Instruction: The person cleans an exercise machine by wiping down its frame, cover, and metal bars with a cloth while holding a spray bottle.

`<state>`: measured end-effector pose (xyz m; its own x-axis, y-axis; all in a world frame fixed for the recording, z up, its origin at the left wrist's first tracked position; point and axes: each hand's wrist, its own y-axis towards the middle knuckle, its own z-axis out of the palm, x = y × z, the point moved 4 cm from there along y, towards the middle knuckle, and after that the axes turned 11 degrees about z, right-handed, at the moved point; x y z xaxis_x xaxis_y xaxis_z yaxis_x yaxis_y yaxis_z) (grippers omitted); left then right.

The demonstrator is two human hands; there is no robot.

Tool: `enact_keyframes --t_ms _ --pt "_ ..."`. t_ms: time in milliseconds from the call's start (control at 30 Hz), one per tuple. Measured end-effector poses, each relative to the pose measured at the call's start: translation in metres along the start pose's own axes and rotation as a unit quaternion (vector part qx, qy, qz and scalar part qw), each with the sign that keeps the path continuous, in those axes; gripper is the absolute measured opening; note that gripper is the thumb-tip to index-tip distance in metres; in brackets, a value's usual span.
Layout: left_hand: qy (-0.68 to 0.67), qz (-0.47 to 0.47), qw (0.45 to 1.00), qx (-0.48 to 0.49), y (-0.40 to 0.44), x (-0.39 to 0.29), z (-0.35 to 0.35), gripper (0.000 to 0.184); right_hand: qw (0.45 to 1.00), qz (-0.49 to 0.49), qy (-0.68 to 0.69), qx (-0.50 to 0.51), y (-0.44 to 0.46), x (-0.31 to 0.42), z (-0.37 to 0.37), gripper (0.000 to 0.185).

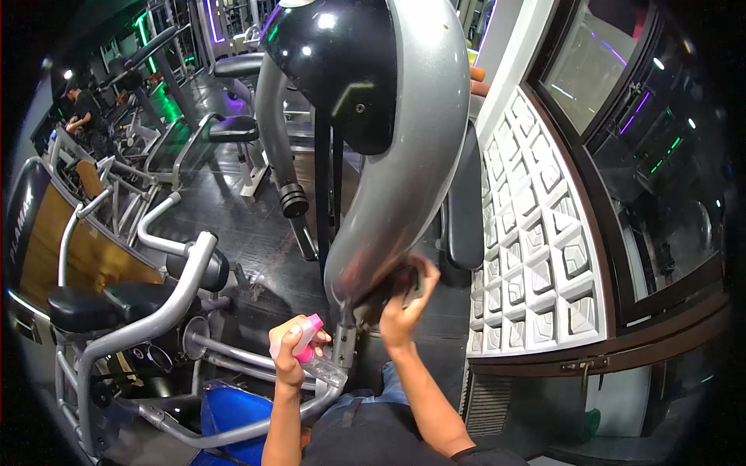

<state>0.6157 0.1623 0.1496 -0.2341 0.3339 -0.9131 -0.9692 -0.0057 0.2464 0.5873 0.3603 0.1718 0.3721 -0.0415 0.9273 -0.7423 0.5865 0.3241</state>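
While the left hand grips a clear spray bottle with a pink nozzle, upright or tilted being hard to tell, the right hand has its fingers around a dark cloth at the lower end of a curved grey machine frame. Just beside the bottle rises a metal post. Beyond stand padded seats, and farthest left, a person in dark clothes leans over equipment.

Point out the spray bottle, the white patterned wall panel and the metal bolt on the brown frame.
Spray bottle [325,371]: head view, on its clear body.
White patterned wall panel [538,247]: head view, middle of its face.
Metal bolt [584,363]: head view, middle of its body.
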Motion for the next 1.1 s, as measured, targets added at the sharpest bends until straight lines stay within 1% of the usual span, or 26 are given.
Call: enact_keyframes --t_ms 33,100,133,167,200,233,267,333,400,467,533,567,600,633,667,700,733,800,833,867,933,967,1033,1067,1100 --pt "0.001 0.001 1.000 -0.002 -0.002 0.001 -0.001 0.044 1.000 -0.001 -0.002 0.003 0.008 0.012 0.003 0.032" --pt "0.000 0.003 1.000 -0.009 -0.004 0.001 -0.003 0.044 0.995 -0.078 -0.010 -0.062 0.015 0.032 0.003 0.032" --pt "-0.002 0.004 1.000 -0.012 -0.005 0.002 -0.004 0.044 0.995 -0.079 -0.011 -0.057 0.014 0.028 0.002 0.032" --pt "-0.003 0.005 1.000 -0.015 -0.006 0.002 -0.005 0.044 0.981 -0.161 -0.086 -0.061 0.006 0.026 0.001 0.034" --pt "-0.006 0.006 1.000 -0.019 -0.007 0.002 -0.007 0.044 0.955 -0.243 -0.158 -0.064 -0.003 0.019 0.000 0.037" --pt "-0.008 0.003 1.000 -0.015 -0.006 0.004 -0.009 0.044 0.942 -0.272 -0.197 -0.007 -0.013 0.001 -0.006 0.045" --pt "-0.010 -0.002 1.000 -0.011 -0.007 0.005 -0.010 0.044 0.924 -0.283 -0.256 0.013 -0.025 -0.015 -0.012 0.048" --pt "-0.010 -0.002 1.000 -0.021 -0.005 0.002 -0.008 0.045 0.920 -0.255 -0.278 0.109 -0.043 -0.036 -0.017 0.051" --pt "-0.009 -0.001 0.999 -0.031 -0.002 0.000 -0.009 0.045 0.882 -0.256 -0.345 0.196 -0.050 -0.037 -0.019 0.056" --pt "0.001 0.006 1.000 -0.025 -0.001 0.001 -0.012 0.046 0.868 -0.278 -0.358 0.201 -0.041 -0.016 -0.015 0.054" --pt "-0.003 0.005 0.999 -0.031 -0.001 0.001 -0.016 0.046 0.865 -0.322 -0.347 0.167 -0.027 0.020 -0.007 0.046" --pt "-0.003 0.005 0.999 -0.034 0.000 0.001 -0.017 0.046 0.861 -0.363 -0.334 0.123 -0.017 0.044 0.000 0.038" --pt "-0.006 0.004 0.999 -0.037 -0.001 0.002 -0.019 0.046 0.849 -0.399 -0.334 0.092 -0.006 0.069 0.006 0.036" --pt "-0.008 0.008 0.999 -0.037 -0.001 0.002 -0.021 0.046 0.839 -0.400 -0.361 0.074 0.004 0.091 0.013 0.038" --pt "-0.009 0.013 0.999 -0.037 -0.001 0.002 -0.023 0.046 0.820 -0.391 -0.409 0.086 0.010 0.115 0.021 0.037" --pt "-0.011 0.013 0.999 -0.040 -0.001 0.002 -0.025 0.046 0.803 -0.385 -0.438 0.123 0.015 0.128 0.029 0.042" --pt "-0.009 0.012 0.999 -0.041 -0.001 0.002 -0.026 0.046 0.784 -0.377 -0.466 0.160 0.017 0.135 0.036 0.046" --pt "-0.010 0.011 0.999 -0.045 -0.003 0.003 -0.030 0.046 0.731 -0.370 -0.533 0.212 0.010 0.139 0.055 0.044" --pt "-0.025 0.012 0.999 -0.041 -0.003 0.005 -0.032 0.045 0.690 -0.378 -0.567 0.245 0.005 0.123 0.064 0.040" --pt "-0.039 0.014 0.998 -0.037 -0.003 0.006 -0.034 0.045 0.660 -0.389 -0.588 0.259 -0.004 0.112 0.077 0.032" --pt "-0.041 0.015 0.998 -0.040 -0.002 0.002 -0.033 0.044 0.576 -0.384 -0.643 0.328 -0.018 0.084 0.098 0.023" --pt "-0.041 0.016 0.998 -0.042 -0.002 0.000 -0.033 0.044 0.575 -0.385 -0.643 0.329 -0.019 0.078 0.103 0.023" --pt "-0.040 0.021 0.998 -0.040 -0.004 -0.004 -0.035 0.044 0.536 -0.415 -0.646 0.350 -0.019 0.077 0.120 0.017" --pt "-0.038 0.027 0.998 -0.036 -0.006 -0.005 -0.037 0.044 0.512 -0.393 -0.661 0.383 -0.013 0.083 0.120 0.015" --pt "-0.039 0.026 0.998 -0.041 -0.006 -0.006 -0.038 0.044 0.514 -0.369 -0.663 0.400 -0.001 0.092 0.124 0.015"
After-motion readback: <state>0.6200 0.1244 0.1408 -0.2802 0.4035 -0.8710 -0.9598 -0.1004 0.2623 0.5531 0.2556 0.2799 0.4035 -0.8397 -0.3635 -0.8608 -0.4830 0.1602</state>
